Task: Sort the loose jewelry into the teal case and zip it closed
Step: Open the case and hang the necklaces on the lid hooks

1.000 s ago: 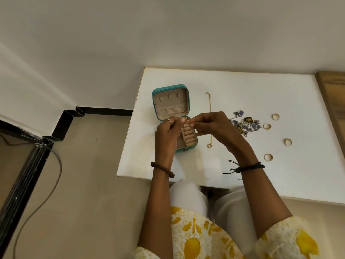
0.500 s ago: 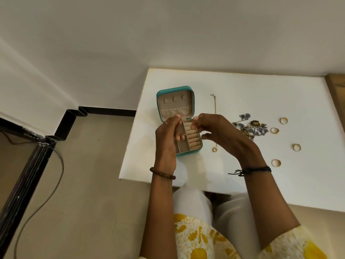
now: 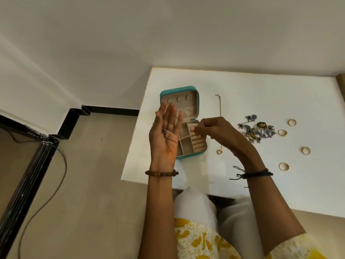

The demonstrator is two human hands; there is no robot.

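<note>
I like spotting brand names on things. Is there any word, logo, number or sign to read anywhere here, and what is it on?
None: no picture shows readable text.
The teal case shows no logo or lettering on its lid, rim or beige lining.
The gold rings and the heap of jewelry are too small to show any stamp.
The white table and the patterned clothing carry no writing.

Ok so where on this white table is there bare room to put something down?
Bare: the far strip of the table beyond the teal case and gold chain, and the near edge below the case. Crowded: the jewelry pile with gold rings scattered to its right.
</note>
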